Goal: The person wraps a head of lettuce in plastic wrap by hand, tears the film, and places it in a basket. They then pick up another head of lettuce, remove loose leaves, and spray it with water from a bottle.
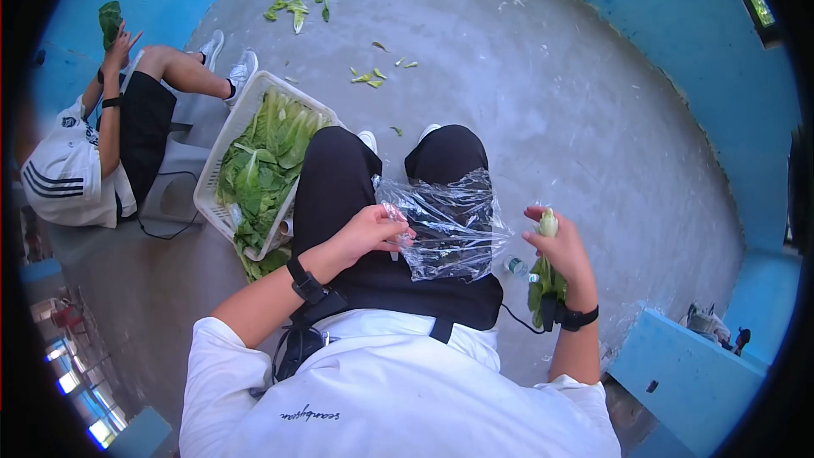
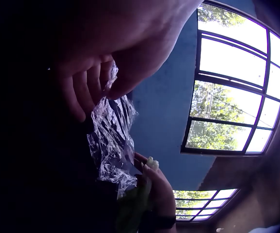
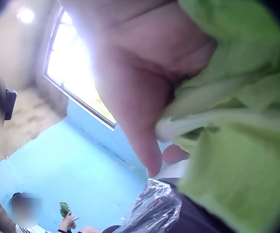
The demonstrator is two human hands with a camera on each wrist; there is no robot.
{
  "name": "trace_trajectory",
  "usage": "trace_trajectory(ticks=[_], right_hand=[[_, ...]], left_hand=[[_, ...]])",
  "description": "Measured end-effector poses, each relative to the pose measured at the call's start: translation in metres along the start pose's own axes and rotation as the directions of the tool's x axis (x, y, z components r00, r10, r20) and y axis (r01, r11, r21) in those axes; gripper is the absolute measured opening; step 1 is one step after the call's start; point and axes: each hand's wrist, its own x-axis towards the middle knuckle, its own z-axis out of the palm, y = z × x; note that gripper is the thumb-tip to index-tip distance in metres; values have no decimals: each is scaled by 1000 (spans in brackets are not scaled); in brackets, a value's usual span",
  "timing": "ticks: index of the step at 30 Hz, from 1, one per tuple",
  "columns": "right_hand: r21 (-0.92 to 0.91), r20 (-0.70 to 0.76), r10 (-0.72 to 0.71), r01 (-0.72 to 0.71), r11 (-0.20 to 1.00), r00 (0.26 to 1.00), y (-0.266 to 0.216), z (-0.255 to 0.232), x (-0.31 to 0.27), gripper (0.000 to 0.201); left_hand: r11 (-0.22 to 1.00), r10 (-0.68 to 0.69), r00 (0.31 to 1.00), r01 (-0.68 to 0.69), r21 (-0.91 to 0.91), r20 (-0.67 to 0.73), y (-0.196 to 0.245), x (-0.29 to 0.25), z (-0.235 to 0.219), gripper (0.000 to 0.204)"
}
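My left hand (image 1: 375,231) pinches one end of a clear plastic bag (image 1: 449,225), which spreads crinkled across my lap. The left wrist view shows the crumpled film (image 2: 112,141) hanging from between that thumb and fingers. My right hand (image 1: 566,248) grips a head of leafy greens (image 1: 547,225), its pale cut stem end up by the fingertips and its leaves trailing down along the wrist. Broad green leaves (image 3: 246,160) fill much of the right wrist view beside the palm. The bag's right edge comes close to the right fingertips.
A white plastic basket (image 1: 206,191) of leafy greens (image 1: 259,161) stands by my left leg. Beyond it another person (image 1: 76,161) sits holding a green leaf (image 1: 110,24). Loose leaves (image 1: 297,13) lie on the floor ahead. A blue bench (image 1: 678,365) is at the right.
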Motion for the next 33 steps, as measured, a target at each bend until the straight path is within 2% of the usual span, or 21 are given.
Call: trace_trajectory(ticks=[3,6,9,13,15,16,17,18,20,21,24,25,27,28,30,33], right_hand=[[144,142,84,-104,984,986,-8,13,20,41],[112,263,150,-185,976,953,2,26,38,33],[201,287,81,-142,969,955,11,28,44,24],[200,164,-26,-7,980,986,7,25,37,16],[140,137,-72,53,989,988,7,22,35,16],[213,124,-95,67,975,988,7,21,32,15],[286,110,-117,81,955,987,6,20,27,14],[357,95,-138,96,929,986,6,18,21,13],[377,94,-274,221,900,957,10,9,8,10],[387,91,-341,282,878,936,10,7,4,10],[340,60,-477,431,836,877,5,12,7,9],[236,81,-460,431,871,884,6,13,11,8],[20,116,-422,423,906,899,4,17,22,7],[-15,93,-372,375,927,924,0,17,24,6],[-81,40,-268,270,959,963,-9,19,24,6],[-17,4,-350,350,937,937,-13,21,21,11]], left_hand=[[1000,11,1000,-11,19,-3,2,-4,7,15],[999,7,1000,-8,35,30,4,-6,11,15],[998,1,1000,-1,55,6,6,-9,9,15],[996,7,999,-2,88,-47,24,-19,9,17],[994,109,994,-109,0,-14,26,-22,7,21],[986,162,987,-162,-46,-2,29,-23,8,23],[974,213,976,-215,-71,-32,31,-27,9,17],[947,320,947,-321,-23,-35,32,-31,10,14],[853,520,854,-517,71,-28,33,-41,8,12],[812,577,816,-577,87,23,43,-52,9,16],[789,588,808,-584,189,40,41,-41,-7,14],[840,519,855,-513,177,18,42,-35,-11,14],[859,447,894,-423,289,-21,44,-28,-13,12],[864,408,912,-370,342,-45,43,-26,-12,11],[868,425,903,-389,308,-58,38,-21,-10,10],[872,450,888,-413,264,-96,31,-17,-8,13]])
